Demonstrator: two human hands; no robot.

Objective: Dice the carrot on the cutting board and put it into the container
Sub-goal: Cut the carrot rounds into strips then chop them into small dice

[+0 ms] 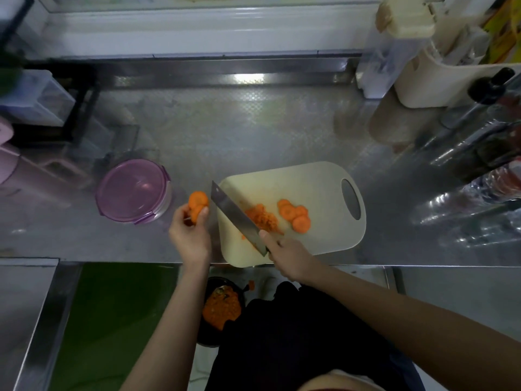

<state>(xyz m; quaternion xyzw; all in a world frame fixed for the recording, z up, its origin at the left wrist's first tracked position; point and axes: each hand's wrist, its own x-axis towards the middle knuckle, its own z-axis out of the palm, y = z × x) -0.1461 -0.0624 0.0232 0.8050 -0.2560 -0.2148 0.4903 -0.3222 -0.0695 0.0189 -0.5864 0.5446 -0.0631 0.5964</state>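
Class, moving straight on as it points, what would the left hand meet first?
Probably nothing soon: the left hand, holding carrot slices, faces open counter, then the back ledge; depth unclear.

Legible text, labels, brands, numbers: none. Dark markings on the yellow packaging (pixel 504 26) in the far right corner were too blurred to read. Labels on the bottles (pixel 485 148) at the right of the table (pixel 225 131) could not be made out. Nothing readable showed on the cutting board (pixel 310 187) or the knife (pixel 234 213).
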